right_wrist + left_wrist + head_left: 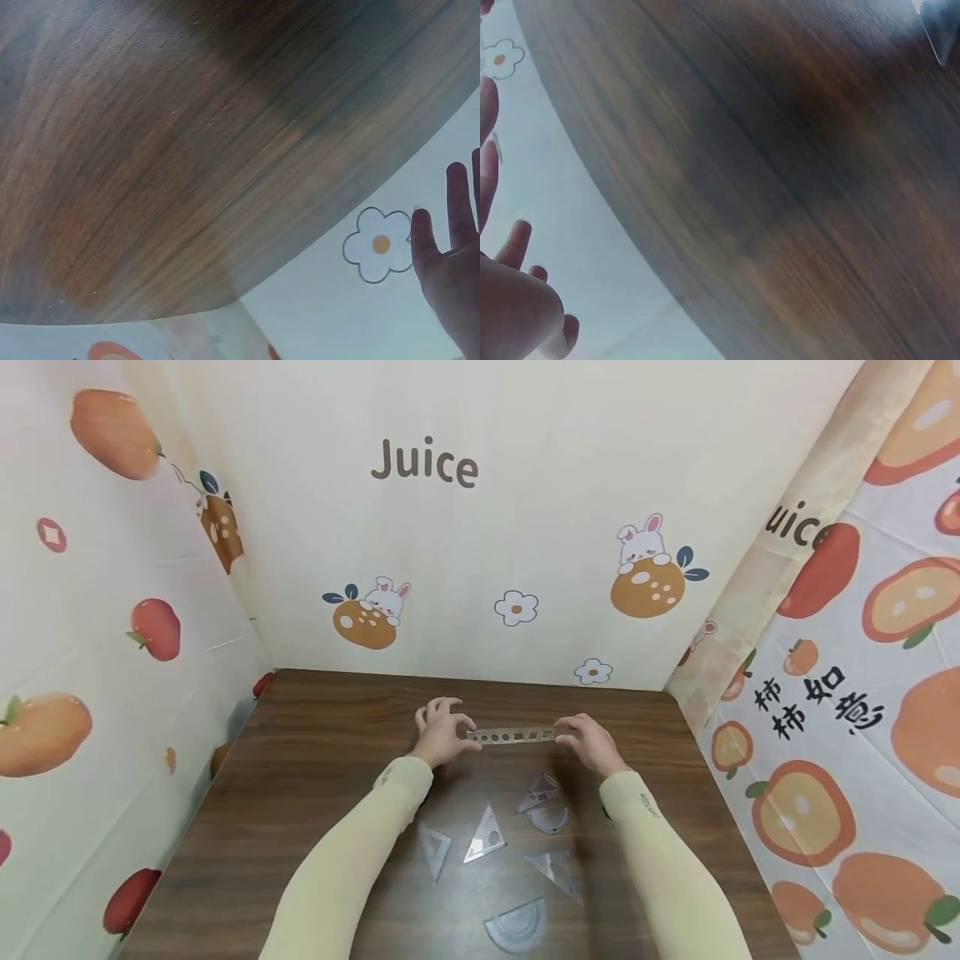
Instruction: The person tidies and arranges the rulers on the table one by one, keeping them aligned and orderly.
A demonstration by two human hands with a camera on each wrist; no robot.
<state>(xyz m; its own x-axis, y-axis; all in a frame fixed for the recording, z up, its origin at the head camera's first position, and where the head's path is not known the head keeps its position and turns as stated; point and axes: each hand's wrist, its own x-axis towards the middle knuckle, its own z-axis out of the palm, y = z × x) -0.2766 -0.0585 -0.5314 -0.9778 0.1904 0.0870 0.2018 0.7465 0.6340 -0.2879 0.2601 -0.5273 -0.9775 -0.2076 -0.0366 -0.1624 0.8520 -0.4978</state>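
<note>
A clear stencil ruler (513,736) with a row of cut-out shapes spans the gap between the two hands, above the far part of the table. At its left end the left hand (442,735) pinches it between thumb and fingers, the other fingers spread. The right hand (591,745) pinches the opposite end. Only part of the left hand (517,307) shows at the edge of the left wrist view, where the held end is mostly out of frame. Likewise, the right wrist view catches spread fingers of the right hand (454,274), with the ruler out of sight.
On the dark wood table (315,777), nearer the person, lie clear set squares (495,842) (437,850) (557,868). A small set square (542,793) overlaps a small protractor (549,820). A larger protractor (517,928) lies closest. Printed curtains (480,543) enclose the table.
</note>
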